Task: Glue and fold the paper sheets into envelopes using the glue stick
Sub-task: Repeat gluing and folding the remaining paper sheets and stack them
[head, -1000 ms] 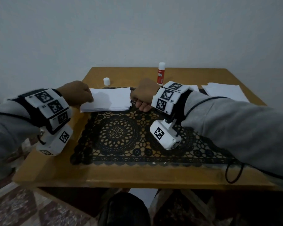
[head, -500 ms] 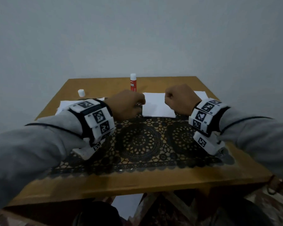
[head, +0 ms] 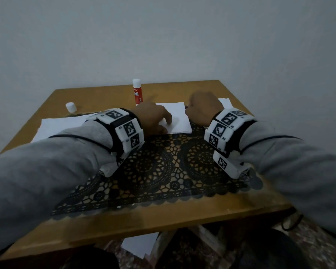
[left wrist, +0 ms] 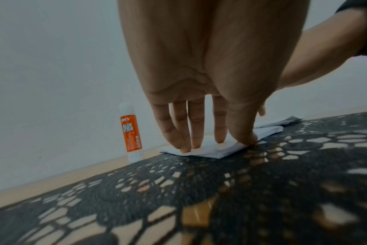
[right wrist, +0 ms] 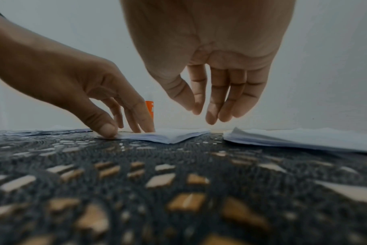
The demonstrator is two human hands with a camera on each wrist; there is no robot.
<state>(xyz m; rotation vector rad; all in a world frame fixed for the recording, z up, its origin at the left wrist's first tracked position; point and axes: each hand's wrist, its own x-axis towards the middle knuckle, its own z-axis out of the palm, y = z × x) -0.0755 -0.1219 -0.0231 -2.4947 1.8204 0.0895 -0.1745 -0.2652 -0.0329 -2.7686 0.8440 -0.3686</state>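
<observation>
the left hand [head: 153,117] rests on a small folded white paper [head: 177,118] with its fingers [left wrist: 196,132] nearly straight and spread; the fingertips and thumb press the paper flat, so this grip is open and pressing rather than clasping. the paper lies under those fingertips, partly on a black lace mat [head: 163,171] and partly on the wooden desk [head: 97,95].

the right hand [head: 204,107] hovers just to the right of the left grip, above the paper's right edge. its fingers [right wrist: 214,102] hang loosely curved with the thumb close to the forefinger, and nothing is between them; this grip is relaxed and holds nothing. the fingertips are apart from the paper below.

beyond the left grip, the glue stick [head: 137,92] stands upright on the desk, white top, red-orange label reading "glue stick". further left of it sits a small white cap [head: 70,107].

to the left of the left grip lies a flat white sheet [head: 66,125]. to the right of the right grip lies a stack of white sheets [right wrist: 304,139], its corner partly hidden in the head view.
</observation>
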